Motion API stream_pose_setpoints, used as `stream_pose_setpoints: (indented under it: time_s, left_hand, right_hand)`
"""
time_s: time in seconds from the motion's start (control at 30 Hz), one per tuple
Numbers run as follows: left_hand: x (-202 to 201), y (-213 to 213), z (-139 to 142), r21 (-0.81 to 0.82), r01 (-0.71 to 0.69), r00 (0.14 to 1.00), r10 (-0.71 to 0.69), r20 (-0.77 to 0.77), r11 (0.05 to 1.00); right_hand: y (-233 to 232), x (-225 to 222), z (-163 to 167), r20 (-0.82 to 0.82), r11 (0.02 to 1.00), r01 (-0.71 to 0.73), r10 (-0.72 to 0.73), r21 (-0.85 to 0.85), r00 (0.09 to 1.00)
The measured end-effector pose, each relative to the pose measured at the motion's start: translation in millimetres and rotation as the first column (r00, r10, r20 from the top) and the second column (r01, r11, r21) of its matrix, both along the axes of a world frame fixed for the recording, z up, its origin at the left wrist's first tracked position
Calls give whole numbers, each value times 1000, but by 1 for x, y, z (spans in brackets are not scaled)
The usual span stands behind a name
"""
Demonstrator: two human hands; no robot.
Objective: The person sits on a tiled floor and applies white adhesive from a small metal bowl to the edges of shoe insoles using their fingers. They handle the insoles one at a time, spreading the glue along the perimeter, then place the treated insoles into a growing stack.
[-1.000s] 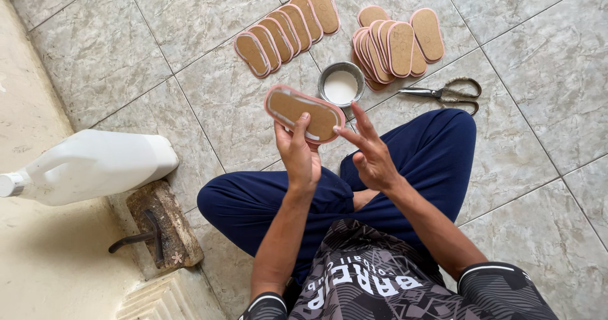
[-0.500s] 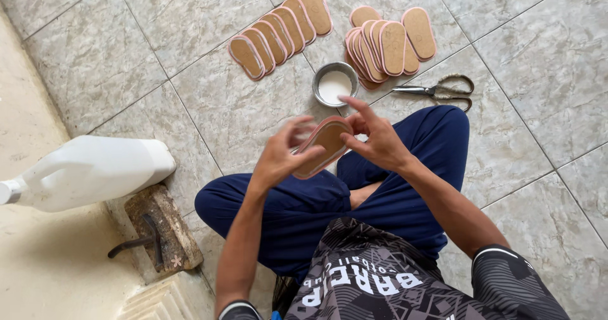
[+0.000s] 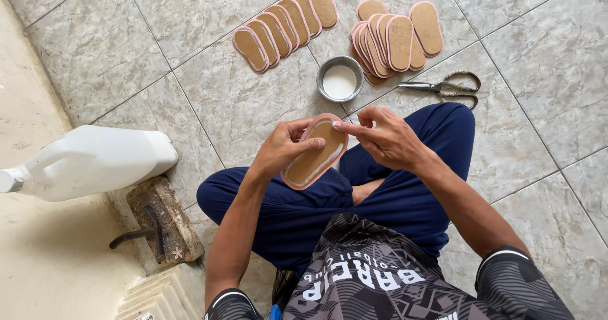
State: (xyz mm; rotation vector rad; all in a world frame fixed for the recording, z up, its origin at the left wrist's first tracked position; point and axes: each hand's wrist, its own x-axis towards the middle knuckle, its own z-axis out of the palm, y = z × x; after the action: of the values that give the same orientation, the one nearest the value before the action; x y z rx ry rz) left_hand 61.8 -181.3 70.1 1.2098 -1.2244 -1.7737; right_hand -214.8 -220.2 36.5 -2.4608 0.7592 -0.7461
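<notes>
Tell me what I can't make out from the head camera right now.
- Underside of the sole: turned away, head view; left hand covers its near edge.
- Right hand fingertip: whether it carries paste from the tin is too small to tell.
- Lower soles in the right pile: hidden by those on top.
- White jug: its cap end is cut off by the left edge.
- Scissors: blade tips too small to judge.

Both hands meeting in front of the crossed legs

The left hand (image 3: 285, 147) is curling in a firm grip, thumb lying across — the right hand (image 3: 386, 139) is reaching in, index finger extended, forearms angling inward.
</notes>
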Motion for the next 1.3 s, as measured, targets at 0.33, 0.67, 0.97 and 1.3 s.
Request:
stream_pose_setpoints:
  time_s: [0.33, 0.67, 0.97, 1.3]
  left_hand:
    - [-8, 5, -6, 6, -216, 974, 216, -73, 976]
    - [2, -12, -82, 79, -578, 776, 577, -254, 812]
    - [37, 19, -180, 279, -732, 579, 783, -228, 622]
    - [31, 20, -168, 285, -669, 673, 722, -158, 686]
  right_hand:
    - [3, 7, -2, 101, 988, 26, -42, 153, 994]
    - [41, 34, -61, 176, 940, -31, -31, 340, 984]
    - [-73, 69, -133, -267, 867, 495, -466, 51, 844]
    - [-51, 43, -131, -262, 877, 442, -479, -190, 838]
